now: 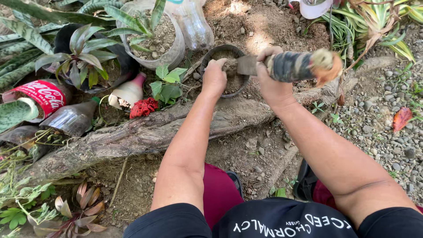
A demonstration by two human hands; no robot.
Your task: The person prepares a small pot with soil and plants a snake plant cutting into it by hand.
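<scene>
Scene: you look down at your two bare arms reaching over a thick tree root [145, 132] lying across bare soil.
Pot: a small dark round pot [210, 55] of soil sits on the ground just beyond the root, between your hands.
Left hand: your left hand [214, 77] rests on the pot's near rim, fingers curled down into the soil; whether they pinch anything, you cannot tell.
Right hand: your right hand [271, 75] is closed tight around the wrapped handle of a digging tool [291, 66], its flat blade poking into the pot's soil.
Step in hand: it looks like you are loosening or packing soil in the pot.
Next move: likely needs a steady left hold so the blade does not tip the pot.
Nearby: cut plastic bottle planters [165, 37] and leafy plants [81, 55] stand to the left.
</scene>
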